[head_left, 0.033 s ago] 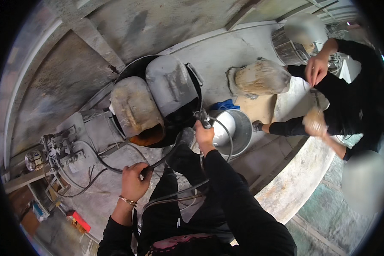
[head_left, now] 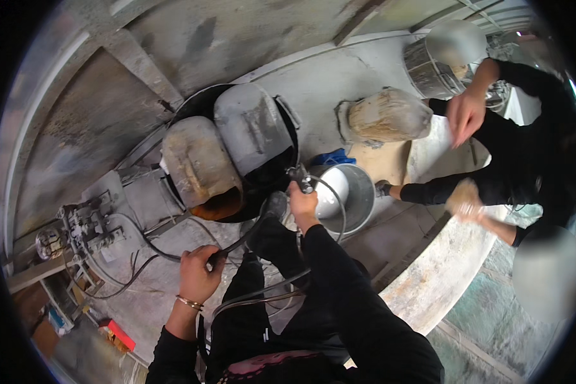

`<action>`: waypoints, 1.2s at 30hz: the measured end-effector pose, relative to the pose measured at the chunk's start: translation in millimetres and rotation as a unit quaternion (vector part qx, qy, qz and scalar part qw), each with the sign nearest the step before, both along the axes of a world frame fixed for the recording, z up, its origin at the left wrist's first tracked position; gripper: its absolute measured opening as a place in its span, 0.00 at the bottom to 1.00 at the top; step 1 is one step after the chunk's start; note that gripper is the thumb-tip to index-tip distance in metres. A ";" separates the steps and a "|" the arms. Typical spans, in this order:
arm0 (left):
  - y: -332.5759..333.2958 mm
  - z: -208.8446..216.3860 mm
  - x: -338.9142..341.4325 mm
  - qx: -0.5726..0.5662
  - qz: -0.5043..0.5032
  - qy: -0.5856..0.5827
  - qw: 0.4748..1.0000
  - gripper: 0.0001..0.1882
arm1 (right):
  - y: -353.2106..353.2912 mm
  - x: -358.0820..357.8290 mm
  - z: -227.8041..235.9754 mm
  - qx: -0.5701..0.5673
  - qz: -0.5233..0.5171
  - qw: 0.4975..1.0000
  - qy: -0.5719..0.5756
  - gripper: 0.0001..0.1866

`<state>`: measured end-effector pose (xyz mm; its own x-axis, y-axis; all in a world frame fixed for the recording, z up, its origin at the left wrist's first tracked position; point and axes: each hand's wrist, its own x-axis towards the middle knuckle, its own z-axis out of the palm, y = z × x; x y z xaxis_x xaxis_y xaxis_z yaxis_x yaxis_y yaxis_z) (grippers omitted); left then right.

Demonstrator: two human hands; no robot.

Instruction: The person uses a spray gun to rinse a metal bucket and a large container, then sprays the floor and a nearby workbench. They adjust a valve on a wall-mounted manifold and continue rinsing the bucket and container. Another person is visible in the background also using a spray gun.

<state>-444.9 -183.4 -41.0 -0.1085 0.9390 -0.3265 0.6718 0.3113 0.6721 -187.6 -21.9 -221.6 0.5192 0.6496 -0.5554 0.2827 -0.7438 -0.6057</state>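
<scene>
My right hand (head_left: 304, 203) is closed round the handle of a metal spray gun (head_left: 299, 178), just left of a metal bucket (head_left: 360, 201) with white material in it. From the gun a thin hose (head_left: 344, 221) loops down past the bucket. Lower left, my left hand (head_left: 200, 275) grips a dark hose (head_left: 241, 243), fingers wrapped over it; the hose runs left toward a dusty pump-like machine (head_left: 86, 224). Beyond my hands, two worn jerrycan-shaped containers (head_left: 246, 128) lie tilted in a large dark round tub (head_left: 198, 99).
At the right, a co-worker in black has one hand (head_left: 466, 118) raised and the other, blurred, over a pale curved edge (head_left: 451, 272). A plastic-wrapped bundle (head_left: 390, 115) and blue cloth (head_left: 334, 157) lie beyond the bucket. Hoses (head_left: 262, 297) cross my legs. A red box (head_left: 117, 335) sits lower left.
The co-worker's raised hand has moved slightly down and left. The whole view has shifted a little; my hands keep their grips on the spray gun and hose.
</scene>
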 end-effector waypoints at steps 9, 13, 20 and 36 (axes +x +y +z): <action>0.6 -7.1 -1.6 0.003 0.025 -0.002 1.000 0.04 | 2.4 1.8 -10.5 0.014 -0.009 0.997 0.079 0.31; -4.1 -6.6 2.0 -0.026 0.045 -0.027 0.998 0.05 | 15.5 -1.0 -13.9 -0.052 0.033 0.994 -0.091 0.40; -10.9 -4.6 -0.7 0.025 0.041 -0.014 0.999 0.07 | 49.6 -28.2 -9.8 -0.058 -0.019 0.998 0.021 0.30; 0.1 -1.6 -12.7 0.015 -0.009 -0.050 0.999 0.11 | 43.7 -47.5 -0.1 -0.078 -0.046 0.995 0.051 0.14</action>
<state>-457.6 -183.4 -42.6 -0.0605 0.9497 -0.3073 0.6059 0.2796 0.7448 -235.0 21.8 -221.7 0.5083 0.5038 -0.6985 0.1525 -0.8509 -0.5027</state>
